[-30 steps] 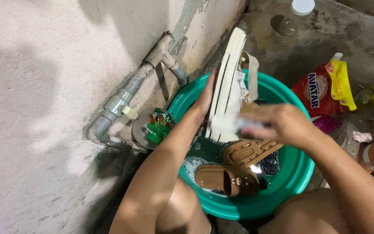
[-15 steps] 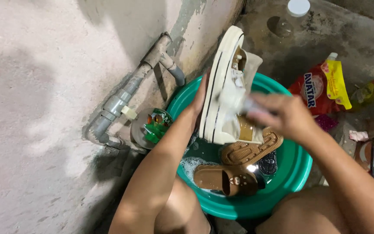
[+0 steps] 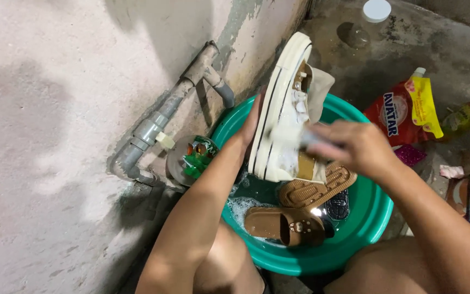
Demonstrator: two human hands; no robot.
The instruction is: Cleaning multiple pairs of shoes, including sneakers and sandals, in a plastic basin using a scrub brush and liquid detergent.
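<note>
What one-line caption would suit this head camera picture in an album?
Left hand props a soapy white sneaker over a green basin while the right hand works on it; brown sandals soak below.

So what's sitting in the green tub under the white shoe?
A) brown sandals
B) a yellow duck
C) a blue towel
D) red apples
A: two brown sandals lie in the soapy water of the green tub, below the white shoe that the left hand holds up.

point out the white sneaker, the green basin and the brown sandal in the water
white sneaker (image 3: 279,117), head view, on its rubber side wall
green basin (image 3: 373,209), head view, on its bare right rim
brown sandal (image 3: 286,226), head view, on its strap
</note>
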